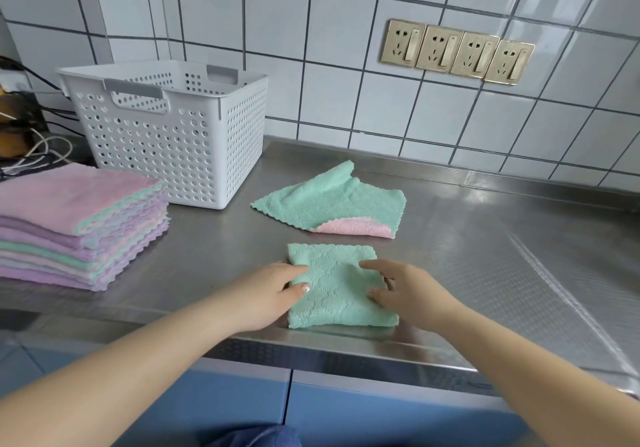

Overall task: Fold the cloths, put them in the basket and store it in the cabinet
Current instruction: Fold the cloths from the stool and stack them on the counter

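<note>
Near the front edge of the stainless steel bench (450, 239), a folded mint-green cloth (337, 287) lies flat, its near hem almost at the lip. Both hands rest on it: the left hand (266, 294) covers its left edge with the thumb on top, and the right hand (401, 291) sits on its right edge, thumb on the fabric. Each grip is loosely spread, fingers fairly straight, pressing rather than pinching. Whether fingertips tuck under the right edge cannot be told.

Just behind it lies an unfolded cloth (332, 204), mint on top with a pink underside turned up at its near right corner and its far corner curled over. A strip of bare steel separates the two. To the right the bench runs open to the frame edge; behind, it meets a white tiled wall (311, 31) with four brass-coloured sockets (457, 52).

On the left stands a white perforated basket (173, 142) with grey handle grips, upright, its inside mostly hidden by the near wall. Beside it, at the left edge, a stack of cloths (79, 225) in pink, purple and mint is partly cut off. Cables (38, 156) lie behind the stack, hard to make out. Below the bench lip, blue cabinet doors (346, 408) show.
</note>
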A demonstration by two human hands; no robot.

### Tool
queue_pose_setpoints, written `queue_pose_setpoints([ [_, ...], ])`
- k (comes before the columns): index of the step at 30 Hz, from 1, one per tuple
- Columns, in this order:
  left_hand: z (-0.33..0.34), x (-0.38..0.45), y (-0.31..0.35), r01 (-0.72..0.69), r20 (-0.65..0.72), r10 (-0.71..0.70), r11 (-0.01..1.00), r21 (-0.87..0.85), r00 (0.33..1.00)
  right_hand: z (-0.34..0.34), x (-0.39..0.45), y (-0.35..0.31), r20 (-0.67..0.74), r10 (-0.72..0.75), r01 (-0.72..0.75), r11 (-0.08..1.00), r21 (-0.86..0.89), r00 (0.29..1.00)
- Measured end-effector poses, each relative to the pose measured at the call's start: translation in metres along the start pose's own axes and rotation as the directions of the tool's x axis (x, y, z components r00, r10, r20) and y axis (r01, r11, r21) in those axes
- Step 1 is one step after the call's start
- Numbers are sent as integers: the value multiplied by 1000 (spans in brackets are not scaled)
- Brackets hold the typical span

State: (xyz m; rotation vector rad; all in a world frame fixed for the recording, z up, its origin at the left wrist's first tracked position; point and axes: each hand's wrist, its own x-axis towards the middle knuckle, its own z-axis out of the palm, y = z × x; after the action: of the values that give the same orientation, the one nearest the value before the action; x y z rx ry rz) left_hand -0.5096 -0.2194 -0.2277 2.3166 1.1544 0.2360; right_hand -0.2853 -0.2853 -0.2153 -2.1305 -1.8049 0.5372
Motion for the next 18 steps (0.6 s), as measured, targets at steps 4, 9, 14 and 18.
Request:
queue_pose_setpoints([
  [4,3,12,-6,25,-142,-61,969,-245,988,8,2,-11,-97,21,3,970,242,995],
  [9,-20,11,-23,8,-256,-133,899,-437,957,13,8,-41,-157,11,65,879,472,988],
  [14,-80,-7,-48,-38,-369,-161,878,-477,915,9,30,-95,-122,16,77,688,722,992],
  [18,-145,-26,-81,-50,-452,-146,918,-394,880,8,52,-158,-65,-85,98,476,874,994],
])
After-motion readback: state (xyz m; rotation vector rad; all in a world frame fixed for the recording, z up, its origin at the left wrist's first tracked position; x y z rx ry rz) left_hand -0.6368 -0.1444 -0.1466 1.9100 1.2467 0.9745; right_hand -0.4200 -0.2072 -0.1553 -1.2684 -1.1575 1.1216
